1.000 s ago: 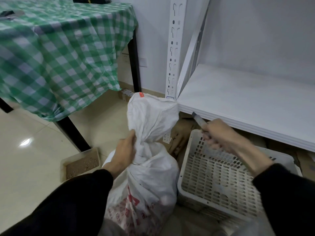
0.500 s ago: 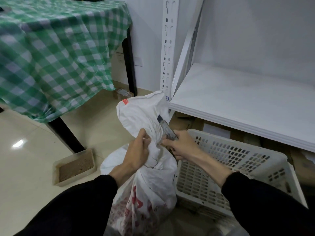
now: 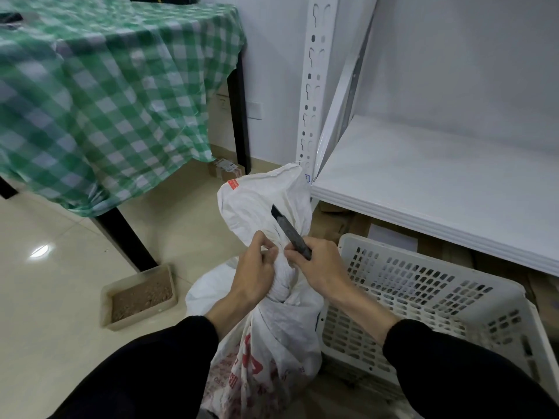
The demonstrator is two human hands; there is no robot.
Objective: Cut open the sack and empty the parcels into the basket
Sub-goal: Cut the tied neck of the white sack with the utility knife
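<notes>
Left fingers (image 3: 266, 247) are curled and pinched tight on bunched cloth: the left hand (image 3: 255, 272) has the white woven plastic sack (image 3: 272, 331) by its tied neck (image 3: 282, 278). Opposite, the right fingers (image 3: 322, 251) are wrapped round the handle of a slim dark utility knife (image 3: 289, 228), and the right hand (image 3: 325, 267) presses in on the same neck from the right. The neck is caught between the two hands, touching both.

Here is what the cut turns on. The sack stands upright on the floor with its long axis running up toward the hands, so the tie sits right at the fingertips. The knife's tip, though, points up and to the far left, lying across the loose tuft above the knot and not on the tie itself. The right hand looks to be the one that must bring the edge down onto the gathered neck while the left holds the cloth taut. The left fingers lie very near that line, so there is some danger there.

The parcels are hidden inside the sack. The white perforated plastic basket (image 3: 429, 285) sits just right of the sack, apparently against it, below the white shelf board (image 3: 438, 176). Off left is a small tray of brown granules (image 3: 139, 296), and farther back a table under a green checked cloth (image 3: 106, 101).
</notes>
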